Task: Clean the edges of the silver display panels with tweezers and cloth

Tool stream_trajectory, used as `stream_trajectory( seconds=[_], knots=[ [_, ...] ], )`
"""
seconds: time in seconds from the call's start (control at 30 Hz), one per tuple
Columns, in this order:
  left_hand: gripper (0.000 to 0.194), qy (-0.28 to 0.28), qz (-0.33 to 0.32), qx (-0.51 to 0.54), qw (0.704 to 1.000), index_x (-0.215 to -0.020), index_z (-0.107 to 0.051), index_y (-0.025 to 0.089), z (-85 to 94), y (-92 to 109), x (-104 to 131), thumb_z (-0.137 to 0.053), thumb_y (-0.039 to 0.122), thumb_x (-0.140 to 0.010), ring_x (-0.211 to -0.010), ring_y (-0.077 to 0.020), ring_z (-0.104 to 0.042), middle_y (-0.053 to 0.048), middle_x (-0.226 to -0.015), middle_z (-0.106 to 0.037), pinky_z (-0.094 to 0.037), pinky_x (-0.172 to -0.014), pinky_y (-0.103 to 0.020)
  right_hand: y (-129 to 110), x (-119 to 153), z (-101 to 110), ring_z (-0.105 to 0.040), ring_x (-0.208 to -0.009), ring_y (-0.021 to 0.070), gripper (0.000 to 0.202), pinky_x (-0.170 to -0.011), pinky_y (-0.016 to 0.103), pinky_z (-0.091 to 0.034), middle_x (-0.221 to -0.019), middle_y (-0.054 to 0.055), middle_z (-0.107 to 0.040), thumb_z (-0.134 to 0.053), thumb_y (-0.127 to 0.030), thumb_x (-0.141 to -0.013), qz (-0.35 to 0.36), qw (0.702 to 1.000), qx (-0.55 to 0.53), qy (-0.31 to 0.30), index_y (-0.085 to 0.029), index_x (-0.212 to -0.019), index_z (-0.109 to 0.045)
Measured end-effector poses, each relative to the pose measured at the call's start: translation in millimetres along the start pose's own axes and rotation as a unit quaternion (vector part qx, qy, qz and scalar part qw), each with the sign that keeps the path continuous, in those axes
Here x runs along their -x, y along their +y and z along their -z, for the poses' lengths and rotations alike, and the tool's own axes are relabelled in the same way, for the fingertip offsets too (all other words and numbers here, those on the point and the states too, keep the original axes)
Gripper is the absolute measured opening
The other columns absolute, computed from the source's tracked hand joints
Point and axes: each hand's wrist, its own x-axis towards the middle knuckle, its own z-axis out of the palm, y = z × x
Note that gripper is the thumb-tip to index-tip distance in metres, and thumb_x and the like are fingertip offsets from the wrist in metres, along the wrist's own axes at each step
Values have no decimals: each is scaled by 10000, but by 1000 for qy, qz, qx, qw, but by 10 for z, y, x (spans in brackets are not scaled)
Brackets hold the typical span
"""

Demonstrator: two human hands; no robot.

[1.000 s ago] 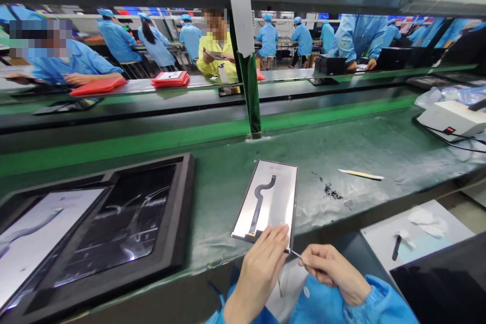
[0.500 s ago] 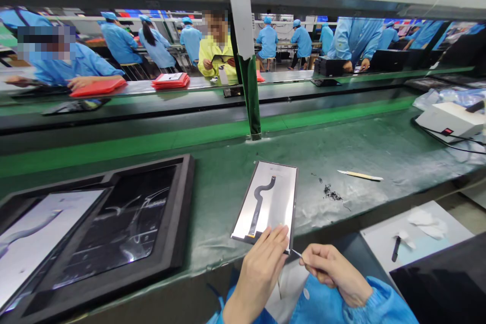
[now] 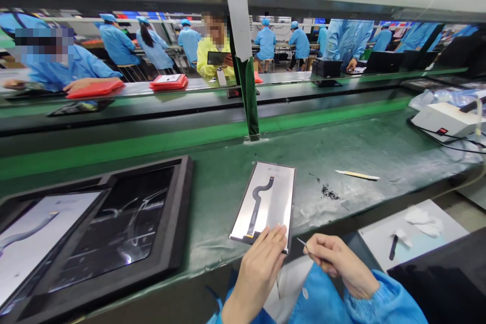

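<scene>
A display panel (image 3: 275, 197) lies on the green bench mat with its silvery back up, and a dark S-shaped flex cable (image 3: 256, 202) runs along it. Across the panel's near right corner my left hand (image 3: 261, 263) rests flat, fingers stretched out. Just right of that corner, my right hand (image 3: 334, 258) pinches a slim metal tool with a pointed tip (image 3: 300, 241); most of it is hidden in the fingers, so its kind does not show. The tip is apart from the panel's edge.
Left is a black foam tray (image 3: 182, 212) holding another panel (image 3: 49, 223). Black scraps (image 3: 328, 192) and a yellow-handled craft knife (image 3: 357, 175) lie to the right. A green-wrapped post (image 3: 250, 106) rises behind. A white device (image 3: 444, 120) stands far right; co-workers sit across the line.
My right hand has drawn slightly right, taking the tool's tip away from the panel's corner. My left hand stays on the panel. The view has shifted a little.
</scene>
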Motion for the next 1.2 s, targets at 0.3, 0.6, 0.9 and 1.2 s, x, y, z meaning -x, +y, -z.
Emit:
stream_trajectory(
  seconds=[0.3,0.6,0.9,1.2],
  knots=[
    [302,-6,9,7,1000,-1242,-590,131,-4,-2,7,-458,77,-976,-1198,-211,-647,-102,-1241,-707,-503,-1079,-388,217,49,-76,-550,-698,174,325,-644,276,-410,-718,10,-626,-631,-506,-859,140,966,203,75,-196,-766,-661],
    [260,-19,91,72,993,-1217,-594,173,60,82,-116,-521,275,-990,-1442,-334,-337,-169,-1478,-502,-529,-1016,-521,218,169,-131,-575,-596,157,220,-562,257,-436,-759,21,-627,-528,-379,-970,298,868,361,165,-240,-942,-696],
    [164,-48,145,99,983,-829,-603,225,-23,58,-391,-525,219,-973,-1403,-362,-411,-97,-1402,-590,-556,-941,-599,335,213,-30,-675,-752,203,183,-668,273,-505,-885,77,-692,-543,-316,-977,366,824,354,247,-236,-1028,-700],
    [206,-29,42,-11,999,-922,-652,154,-464,6,-1260,-612,354,-944,-1363,-409,-461,-193,-1320,-640,-384,-1055,-714,442,197,102,-578,-612,170,326,-594,261,-477,-772,39,-624,-533,-500,-956,293,872,264,289,-217,-937,-693]
  ],
)
